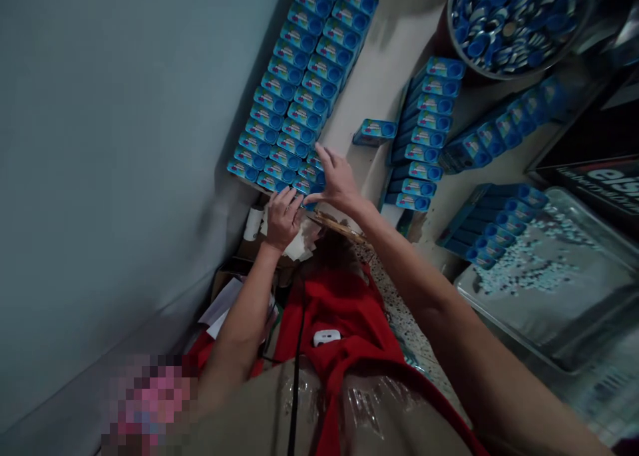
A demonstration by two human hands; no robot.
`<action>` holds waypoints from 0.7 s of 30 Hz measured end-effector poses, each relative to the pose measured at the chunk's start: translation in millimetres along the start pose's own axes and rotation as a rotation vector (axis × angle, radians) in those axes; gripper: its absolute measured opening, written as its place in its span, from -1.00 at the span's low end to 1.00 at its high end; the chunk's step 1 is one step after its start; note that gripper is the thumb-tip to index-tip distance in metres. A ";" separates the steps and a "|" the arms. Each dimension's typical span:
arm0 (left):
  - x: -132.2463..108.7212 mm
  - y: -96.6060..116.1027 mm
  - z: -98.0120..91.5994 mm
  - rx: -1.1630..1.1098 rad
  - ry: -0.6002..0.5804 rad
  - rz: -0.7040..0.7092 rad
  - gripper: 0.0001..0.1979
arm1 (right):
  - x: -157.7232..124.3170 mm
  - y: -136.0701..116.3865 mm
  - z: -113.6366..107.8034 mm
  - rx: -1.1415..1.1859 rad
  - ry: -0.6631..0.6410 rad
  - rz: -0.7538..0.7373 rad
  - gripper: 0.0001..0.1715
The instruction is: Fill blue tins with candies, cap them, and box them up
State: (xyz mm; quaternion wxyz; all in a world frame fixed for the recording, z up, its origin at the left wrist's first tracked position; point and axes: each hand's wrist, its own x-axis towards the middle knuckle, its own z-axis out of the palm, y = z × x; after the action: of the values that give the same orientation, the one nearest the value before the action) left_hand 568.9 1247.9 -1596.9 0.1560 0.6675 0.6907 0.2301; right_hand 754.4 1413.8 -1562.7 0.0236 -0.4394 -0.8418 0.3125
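Note:
Rows of small blue boxes point(287, 86) stand packed side by side along the wall on a light table. At the near end of these rows, my left hand point(283, 218) touches the front edge of the boxes with its fingertips, fingers slightly bent and spread. My right hand point(338, 180) rests against the right side of the same end, thumb and fingers stretched wide apart around the corner boxes. Neither hand has lifted a box. A single blue box point(375, 130) stands apart, to the right of the rows.
More blue boxes point(419, 136) stand in a row right of centre. A round tub point(506, 76) of blue and white pieces is at the top right. Below it, a metal tray point(574, 309) holds small white pieces beside other boxes. The wall point(114, 143) borders the left.

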 end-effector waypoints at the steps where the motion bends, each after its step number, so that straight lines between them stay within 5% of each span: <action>1: -1.4 -4.0 4.9 -0.009 -0.002 0.019 -0.45 | 6.1 -0.1 -0.5 -0.030 -0.028 -0.002 0.53; 6: -8.7 -10.9 15.3 -0.040 0.028 0.014 -0.52 | 7.6 -5.8 -10.9 -0.127 -0.073 0.055 0.62; 21: -1.9 -38.2 -0.5 -0.202 0.041 0.128 -0.59 | 13.8 -20.0 -9.2 -0.052 -0.112 0.090 0.56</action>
State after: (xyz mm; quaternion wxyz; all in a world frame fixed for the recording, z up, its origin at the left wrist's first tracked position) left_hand 536.3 1245.9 -1616.8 0.1935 0.6863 0.6229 0.3218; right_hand 734.3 1420.4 -1547.6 -0.0489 -0.4592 -0.8290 0.3154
